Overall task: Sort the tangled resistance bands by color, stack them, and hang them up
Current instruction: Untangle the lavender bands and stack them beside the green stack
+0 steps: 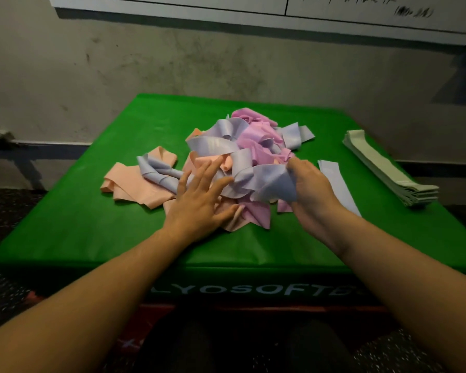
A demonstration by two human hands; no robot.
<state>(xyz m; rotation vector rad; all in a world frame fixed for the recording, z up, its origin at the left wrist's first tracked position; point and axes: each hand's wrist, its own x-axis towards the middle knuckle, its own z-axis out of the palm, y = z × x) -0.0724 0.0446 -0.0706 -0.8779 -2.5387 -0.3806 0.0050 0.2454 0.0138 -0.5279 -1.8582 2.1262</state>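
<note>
Fingers of the left hand: straight and spread, all five visible, lying flat on the near side of the tangled pile, fingertips on peach and lavender bands.
Fingers of the right hand: curled, pinching a lavender band that runs out of the pile toward the left; the fingertips are hidden behind the band.
Hands: two, both bare, forearms coming in from the bottom corners.
Tangled pile: one heap in the middle of the green box top, three colors mixed together.
Lavender bands: looped over the top and front of the pile; the number cannot be counted in the tangle.
Pink bands: bunched at the far and near right of the pile; number cannot be told.
Peach bands: spread out on the left side of the pile, partly under a lavender loop; number cannot be told.
Flat lavender strip: one, lying straight just right of the right hand, apart from the pile.
Stack of pale green bands: one neat stack of several layers at the right edge, well apart from the pile.
Green box: one, padded, with white lettering on its near face.
Wall: grey, behind the box, with a whiteboard bearing handwriting at the top.
</note>
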